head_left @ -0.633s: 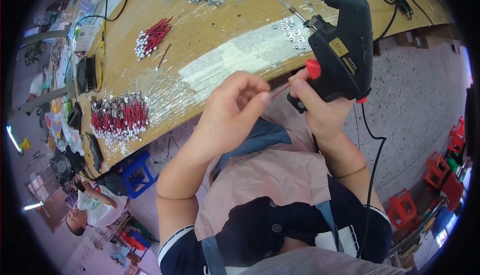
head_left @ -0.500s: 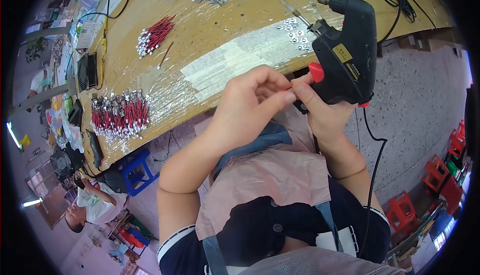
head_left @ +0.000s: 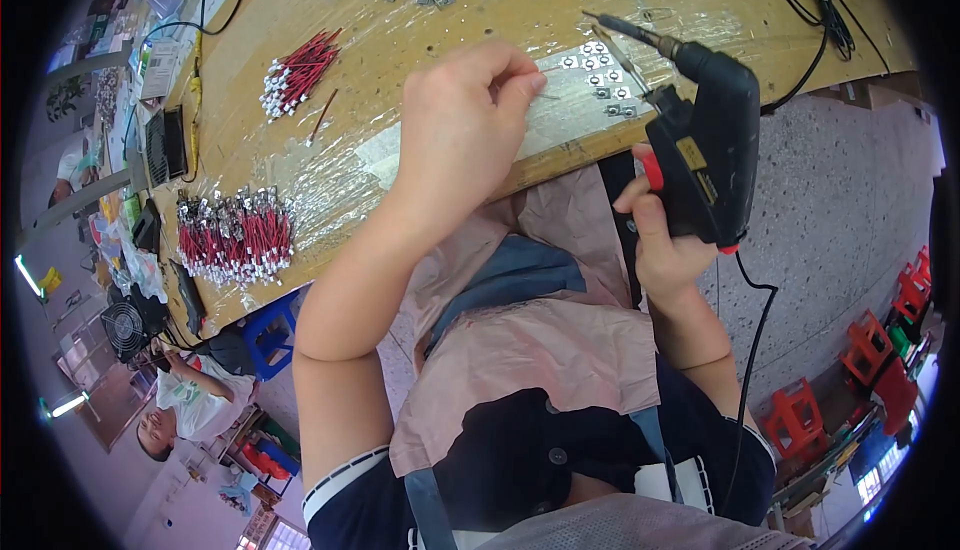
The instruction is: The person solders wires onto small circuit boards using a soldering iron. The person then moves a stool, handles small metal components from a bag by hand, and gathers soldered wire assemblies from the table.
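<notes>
- Left hand (head_left: 460, 120): moved up and away from the right hand since the earlier frames, where the two met in front of the apron (head_left: 530, 350); now above the table (head_left: 440, 35), thumb and forefinger pinched together on a thin strand (head_left: 550, 97).
- Thin strand: a short, pale length juts rightward from the fingertips, toward the metal plates; the rest is hidden by the hand, so it is probably the red wire seen earlier, though this view cannot settle it.
- Right hand (head_left: 668, 245): wrapped around the grip of the soldering gun, below the table's front edge; no longer joined to the left hand at the wire.
- Soldering gun (head_left: 722, 140): black body, red trigger (head_left: 653, 170), yellowish label, dark cord (head_left: 765, 320) hanging from the base; shifted slightly right and lower in view. Its tip overlaps the area near the plates; contact cannot be told.
- Metal plates (head_left: 597, 80): small, silvery, squarish, dark ring-like centres; set in close rows on pale tape (head_left: 375, 155).
- Red wires (head_left: 310, 60): loose bundle, white connectors at one end; unchanged.
- Finished-looking pile (head_left: 237, 235): red wires with silvery tabs above, white connectors below; unchanged.
</notes>
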Available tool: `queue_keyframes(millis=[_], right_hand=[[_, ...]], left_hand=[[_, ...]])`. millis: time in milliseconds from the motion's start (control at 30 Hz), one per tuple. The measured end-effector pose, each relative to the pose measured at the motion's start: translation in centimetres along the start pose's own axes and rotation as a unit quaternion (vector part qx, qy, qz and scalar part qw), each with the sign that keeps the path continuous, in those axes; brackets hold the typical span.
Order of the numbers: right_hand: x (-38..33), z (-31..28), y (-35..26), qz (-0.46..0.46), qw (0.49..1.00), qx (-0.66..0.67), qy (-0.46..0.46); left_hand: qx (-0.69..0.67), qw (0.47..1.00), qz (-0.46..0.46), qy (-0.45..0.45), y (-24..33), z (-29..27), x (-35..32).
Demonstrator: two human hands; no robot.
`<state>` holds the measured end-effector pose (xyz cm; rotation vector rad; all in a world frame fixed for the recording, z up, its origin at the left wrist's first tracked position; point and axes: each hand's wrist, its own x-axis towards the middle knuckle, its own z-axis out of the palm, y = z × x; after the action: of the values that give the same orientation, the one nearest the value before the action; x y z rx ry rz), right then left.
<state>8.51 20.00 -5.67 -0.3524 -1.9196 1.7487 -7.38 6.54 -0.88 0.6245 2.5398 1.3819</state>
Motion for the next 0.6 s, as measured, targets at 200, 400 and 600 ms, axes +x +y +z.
queue_keyframes(millis=[200,400,600], right_hand=[[-1.9,-2.3,1.2,-0.003,0.990,-0.128,-0.052],[-2.2,-2.3,1.3,0.012,0.983,-0.181,-0.038],[-2.1,-2.1,1.6,0.016,0.981,-0.187,-0.044]], left_hand=[[0.091,0.993,0.075,-0.002,-0.8,0.4,0.9],[0.132,0.986,0.106,0.001,-0.8,0.4,1.2],[0.167,0.979,0.117,-0.002,-0.5,0.4,1.4]])
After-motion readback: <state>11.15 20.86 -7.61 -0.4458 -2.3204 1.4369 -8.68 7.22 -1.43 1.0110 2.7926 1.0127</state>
